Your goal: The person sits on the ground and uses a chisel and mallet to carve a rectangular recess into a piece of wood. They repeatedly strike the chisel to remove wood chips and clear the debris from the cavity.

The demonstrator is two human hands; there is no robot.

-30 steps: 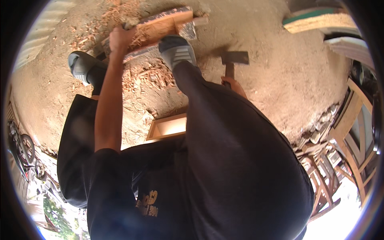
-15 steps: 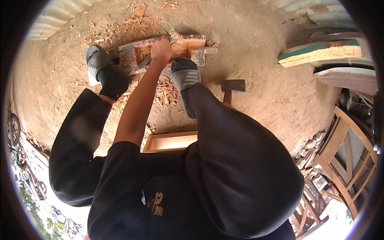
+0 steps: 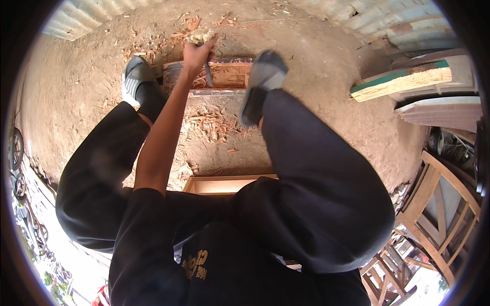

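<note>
My left hand point(image 3: 196, 57) is closed around a chisel point(image 3: 209, 76), which has a frayed, pale top end above the fist. Its dark blade points down into the hollowed recess of a wooden block point(image 3: 224, 92) on the ground. Reddish chips lie in the recess. My left sandalled foot point(image 3: 139, 77) is at the block's left end, and my right sandalled foot point(image 3: 264, 76), smeared by motion, is at its right end. My right hand is out of sight.
Wood shavings point(image 3: 212, 125) are scattered over the dirt floor point(image 3: 316, 76). A shallow wooden frame or box point(image 3: 219, 186) lies close to my legs. At right are a green-edged plank point(image 3: 403, 83) and a wooden chair-like frame point(image 3: 434, 188). Corrugated sheets point(image 3: 403, 25) border the far side.
My left hand has moved slightly up and left, and the chisel stands more upright. My right foot has shifted right. The hammer seen beside my right knee has left the view.
</note>
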